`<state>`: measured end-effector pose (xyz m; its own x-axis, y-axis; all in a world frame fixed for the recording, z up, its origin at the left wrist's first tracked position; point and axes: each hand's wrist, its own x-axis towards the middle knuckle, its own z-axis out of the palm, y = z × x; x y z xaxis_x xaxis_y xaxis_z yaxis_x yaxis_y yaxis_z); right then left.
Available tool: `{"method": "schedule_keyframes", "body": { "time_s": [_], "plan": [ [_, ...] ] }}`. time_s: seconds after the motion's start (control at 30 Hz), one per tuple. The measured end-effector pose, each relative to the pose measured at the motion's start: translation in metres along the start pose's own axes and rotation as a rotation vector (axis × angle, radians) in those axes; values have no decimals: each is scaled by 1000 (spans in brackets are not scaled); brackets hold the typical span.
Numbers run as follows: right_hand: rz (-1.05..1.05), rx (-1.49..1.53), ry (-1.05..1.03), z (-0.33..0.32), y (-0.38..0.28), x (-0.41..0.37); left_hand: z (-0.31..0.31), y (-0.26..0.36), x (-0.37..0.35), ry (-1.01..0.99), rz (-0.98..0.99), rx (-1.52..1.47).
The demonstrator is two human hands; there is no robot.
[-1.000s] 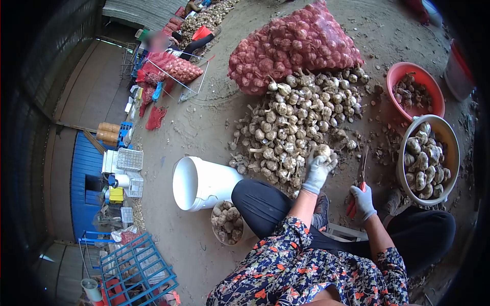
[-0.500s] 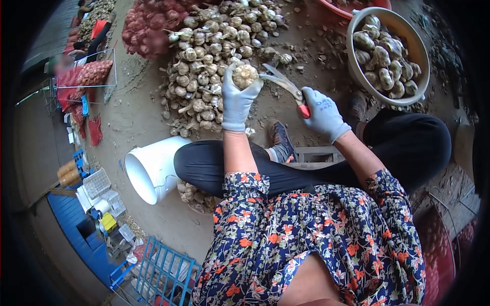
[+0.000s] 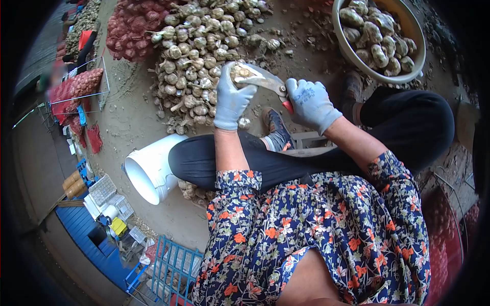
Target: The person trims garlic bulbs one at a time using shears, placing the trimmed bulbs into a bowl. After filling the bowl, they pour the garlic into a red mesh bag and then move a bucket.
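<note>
My left hand point(image 3: 230, 99), in a grey glove, grips a garlic bulb point(image 3: 239, 73) held up above my knee. In my gloved right hand point(image 3: 309, 103) are red-handled shears point(image 3: 265, 81), their blades spread around the bulb's top. Just beyond both hands a heap of untrimmed garlic point(image 3: 199, 56) lies on the dirt floor. A tan basin point(image 3: 357, 60) at the upper right holds trimmed bulbs.
A white bucket point(image 3: 151, 168) lies on its side by my left leg, with a bowl of garlic point(image 3: 194, 193) partly hidden under it. Red mesh sacks of garlic point(image 3: 133, 28) sit at the upper left. Another person sits far off at the left edge. Blue crates point(image 3: 168, 270) stand at the bottom left.
My left hand picked a bulb off the heap and raised it. My right hand brought the shears up and across until the blades reached the bulb. The camera tilted down.
</note>
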<state>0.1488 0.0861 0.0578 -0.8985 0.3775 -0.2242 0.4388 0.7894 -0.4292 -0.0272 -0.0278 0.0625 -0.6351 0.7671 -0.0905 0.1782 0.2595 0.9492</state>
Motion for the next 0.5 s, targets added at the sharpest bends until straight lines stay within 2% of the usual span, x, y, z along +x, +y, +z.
{"method": "schedule_keyframes", "body": {
  "time_s": [0.1,0.17,0.23,0.3,0.37,0.43,0.5],
  "plan": [
    [87,87,-98,5,6,-1,4,-5,0,-94,-67,26],
    [179,202,-240,4,14,3,17,-7,-2,-151,-101,76],
    [260,262,-240,17,20,-2,23,-9,5,-82,-131,-110],
    [413,362,-193,26,30,-8,32,-18,15,-64,-71,-154],
    [502,470,-234,54,47,-12,59,-11,26,-35,-109,-367],
    [563,519,-299,62,53,-16,98,-4,46,-100,-155,-501],
    [588,526,-320,65,55,-22,156,34,61,-29,-120,-497]
  ]
}}
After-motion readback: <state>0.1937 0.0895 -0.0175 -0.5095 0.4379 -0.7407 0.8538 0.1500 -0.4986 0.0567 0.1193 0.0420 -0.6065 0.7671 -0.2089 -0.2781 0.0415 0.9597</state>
